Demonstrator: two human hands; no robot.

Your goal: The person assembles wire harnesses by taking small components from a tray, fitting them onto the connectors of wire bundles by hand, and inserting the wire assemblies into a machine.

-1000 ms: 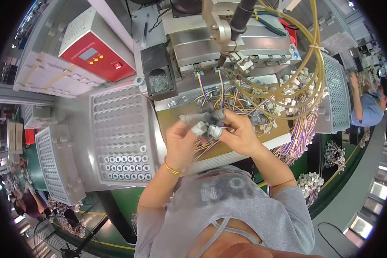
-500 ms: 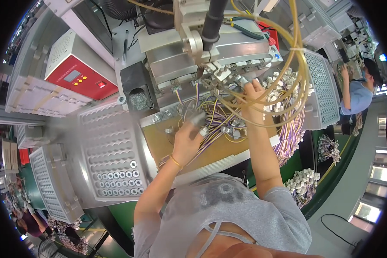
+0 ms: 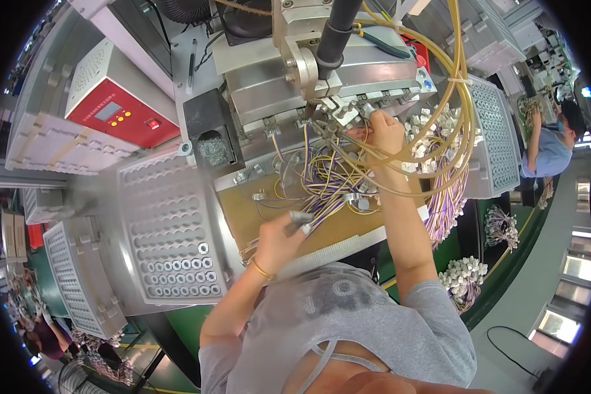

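Nearest me, the left hand (image 3: 279, 240) has thumb and finger drawn close together at the wires (image 3: 338, 187); I can't tell whether they are pinching any. The wires lie tangled over the brown board (image 3: 240, 207), some running up to the machine (image 3: 262, 92). A pull on that tangle could, I'd judge, drag one loose where it meets the machine.

Farther out, the right hand (image 3: 384, 134) has its fingers curled at the clamp (image 3: 340, 113); hoses cross in front, so I can't tell what it grips. My worry there is a fingertip caught should the clamp move, or the wrist snagging the looped hoses (image 3: 463, 118).

Beyond, the pliers (image 3: 384, 46) rest by the machine, where a knock might shift them.
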